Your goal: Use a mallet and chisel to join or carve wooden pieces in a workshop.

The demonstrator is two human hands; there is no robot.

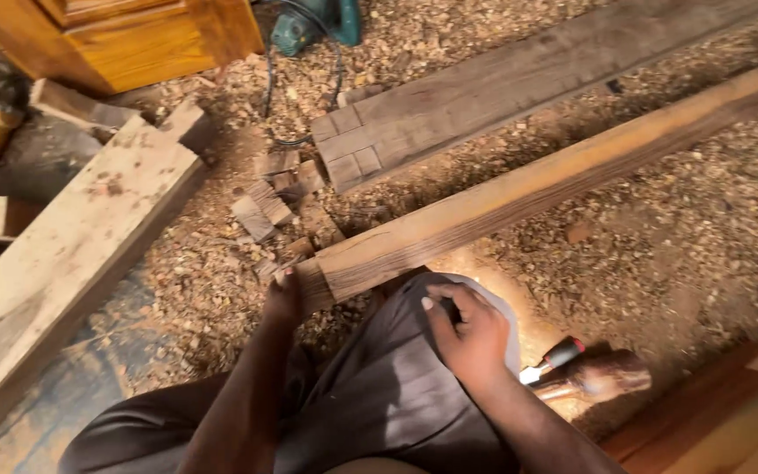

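L hand fingers curled, resting on cut end of beam, gripping nothing. R hand loosely curled on knee, empty. Beam lies diagonal on wood chips; mallet near R wrist.

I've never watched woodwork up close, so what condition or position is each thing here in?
Near beam: lying flat, end notched.
Far beam: lying flat, end scored in squares.
Left hand: fingers resting on the near beam's end.
Right hand: resting on the knee.
Mallet: lying on the ground, unheld.
Power tool: lying in shavings.
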